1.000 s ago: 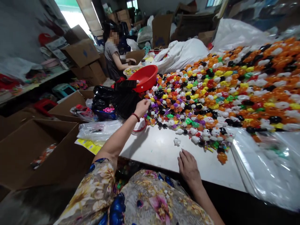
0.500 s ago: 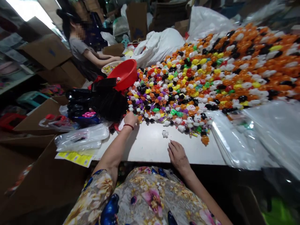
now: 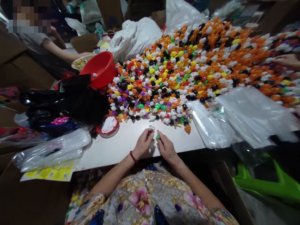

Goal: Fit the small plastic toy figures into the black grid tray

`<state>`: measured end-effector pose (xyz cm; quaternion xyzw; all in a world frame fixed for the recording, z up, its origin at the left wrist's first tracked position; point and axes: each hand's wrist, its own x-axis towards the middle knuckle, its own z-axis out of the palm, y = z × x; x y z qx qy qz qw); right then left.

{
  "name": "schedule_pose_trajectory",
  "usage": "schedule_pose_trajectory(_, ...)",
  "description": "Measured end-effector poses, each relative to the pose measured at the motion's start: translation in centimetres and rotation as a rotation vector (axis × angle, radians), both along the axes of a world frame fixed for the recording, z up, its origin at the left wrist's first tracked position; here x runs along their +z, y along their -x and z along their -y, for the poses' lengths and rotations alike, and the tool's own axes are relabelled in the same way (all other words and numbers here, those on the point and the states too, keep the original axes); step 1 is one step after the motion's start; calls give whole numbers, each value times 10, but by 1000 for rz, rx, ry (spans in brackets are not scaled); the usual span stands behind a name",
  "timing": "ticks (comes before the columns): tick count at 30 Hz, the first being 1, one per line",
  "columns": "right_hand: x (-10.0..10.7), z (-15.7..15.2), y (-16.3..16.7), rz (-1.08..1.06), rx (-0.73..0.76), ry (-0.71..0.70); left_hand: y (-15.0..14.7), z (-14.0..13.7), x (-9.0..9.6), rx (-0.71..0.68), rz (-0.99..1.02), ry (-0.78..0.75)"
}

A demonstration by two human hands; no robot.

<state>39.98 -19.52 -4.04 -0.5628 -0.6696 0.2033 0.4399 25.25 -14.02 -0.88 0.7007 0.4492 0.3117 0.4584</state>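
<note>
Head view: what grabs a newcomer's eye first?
Likely the broad heap of small, glossy orange, white and black pieces spread across the white tabletop. Next, the tilted, round red plastic basin at the heap's left edge. Then the wearer's bare left hand and right hand, close together in front of the heap, the right pinching a small green piece.

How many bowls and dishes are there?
3: the big red plastic basin, the pale round bowl of colourful bits beside it, and the small red round dish of white slips, left of the left hand. Others may be hidden.
</note>
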Motion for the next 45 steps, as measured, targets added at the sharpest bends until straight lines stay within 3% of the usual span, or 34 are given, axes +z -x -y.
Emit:
schedule_pose_trajectory(2, -2, 3, -11, -62, -62, 117, 2, -18, -10, -8, -61, -150)
schedule_pose_trajectory(5, -3, 9, -23, -157, -84, 263, 3, -46, -28, -160, -188, -317)
schedule_pose_trajectory(7, -3, 12, -26, -209, -80, 312, 0, -55, -38, -232, -231, -326)
schedule_pose_trajectory(10, -2, 14, -25, -286, -96, 356, -4, -53, -44, -202, -225, -275)
schedule_pose_trajectory(13, 0, 13, -24, -359, -122, 378, -2, -43, -38, -129, -144, -133)
schedule_pose_trajectory(17, 7, 8, -25, -330, -98, 277, 8, -27, -18, -116, -1, 173)
schedule_pose_trajectory(20, 12, 5, -23, -321, -34, 224, 14, -17, -8, -117, 20, 262)
schedule_pose_trajectory(28, 21, 9, -14, -199, 10, 303, 16, -5, -1, -137, -108, 124)
schedule_pose_trajectory(34, 26, 10, -19, -71, 148, 229, 15, 0, -3, -160, -129, 105)
schedule_pose_trajectory(45, 29, 11, 2, -188, 115, 360, 2, 11, -12, 39, -276, 83)
